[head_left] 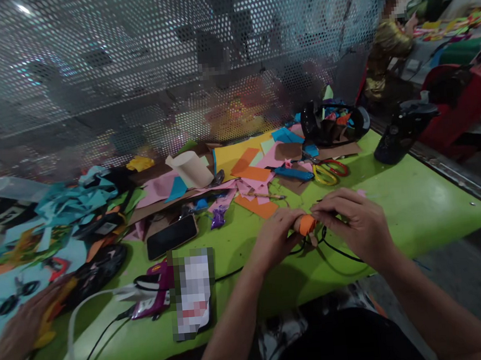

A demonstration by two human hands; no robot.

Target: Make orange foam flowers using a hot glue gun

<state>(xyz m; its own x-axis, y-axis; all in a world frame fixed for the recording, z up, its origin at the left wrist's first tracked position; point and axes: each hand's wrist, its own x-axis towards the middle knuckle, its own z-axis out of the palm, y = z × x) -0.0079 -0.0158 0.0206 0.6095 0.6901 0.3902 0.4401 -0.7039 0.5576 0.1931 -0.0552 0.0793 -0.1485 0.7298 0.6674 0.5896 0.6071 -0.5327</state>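
Note:
My left hand [276, 235] is closed around a small curled orange piece [307, 224], which looks like paper. Close by on the right, my right hand [354, 218] has its thumb and fingers pinched together. What it pinches is too small to make out. A thin black cable [341, 248] runs beneath both hands and loops below the orange piece. Just beyond my hands lie orange paper strips [256, 206], a pencil [267, 195], a blue cutter [294, 173] and scissors with yellow and red handles [325, 173].
A black phone [172, 236], a purple pouch [153, 292] and a white cable [72, 337] lie left. Another person's hand [24, 319] rests at the far left. Behind stand a paper roll [193, 170], a perforated metal panel [140, 71] and a dark tumbler [401, 134].

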